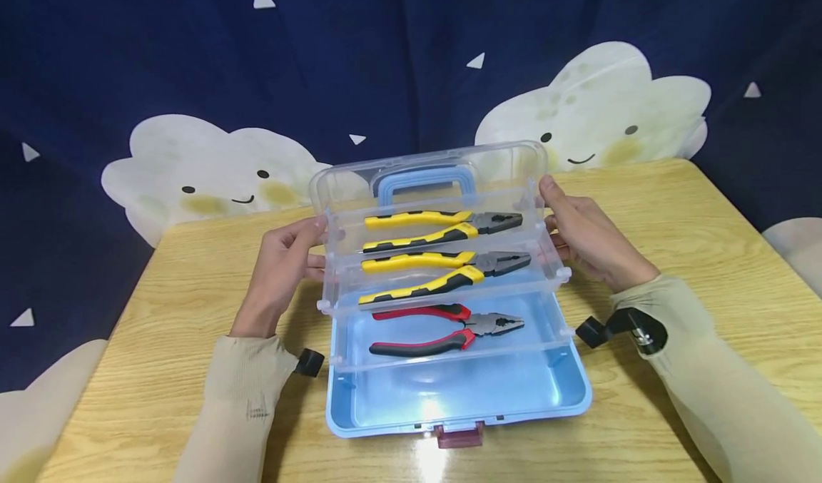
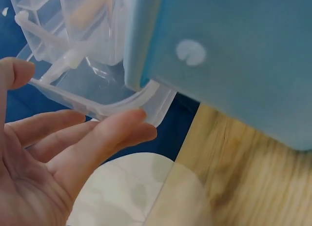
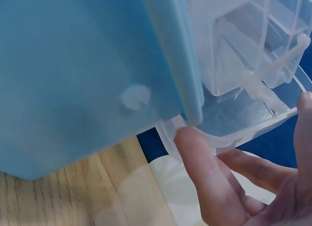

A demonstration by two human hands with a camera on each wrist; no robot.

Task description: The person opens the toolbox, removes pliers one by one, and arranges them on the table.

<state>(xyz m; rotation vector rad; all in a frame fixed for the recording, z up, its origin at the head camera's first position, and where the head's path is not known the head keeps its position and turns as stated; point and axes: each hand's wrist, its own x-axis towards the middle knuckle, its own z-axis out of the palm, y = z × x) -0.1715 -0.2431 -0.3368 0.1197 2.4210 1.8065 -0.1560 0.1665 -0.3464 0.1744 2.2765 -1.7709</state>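
Observation:
A light-blue toolbox (image 1: 449, 397) stands open on the table, its clear lid (image 1: 417, 160) tilted up at the back. Clear cantilever trays (image 1: 339, 283) are spread in steps above the base. Two pliers with yellow-black handles, an upper pair (image 1: 424, 218) and a lower pair (image 1: 424, 260), lie in the trays. Below them are red-black pliers (image 1: 464, 337). My left hand (image 1: 279, 258) holds the lid's left edge, thumb at the front, fingers behind. On the opposite edge my right hand (image 1: 591, 237) grips likewise; its fingertip (image 3: 190, 138) meets the clear rim.
A blue carrying handle (image 1: 424, 176) shows through the lid. At the base's front edge hangs a purple latch (image 1: 459, 436). Under everything is a wooden table (image 1: 193, 290), with a dark-blue cloth (image 1: 385, 55) with clouds behind it.

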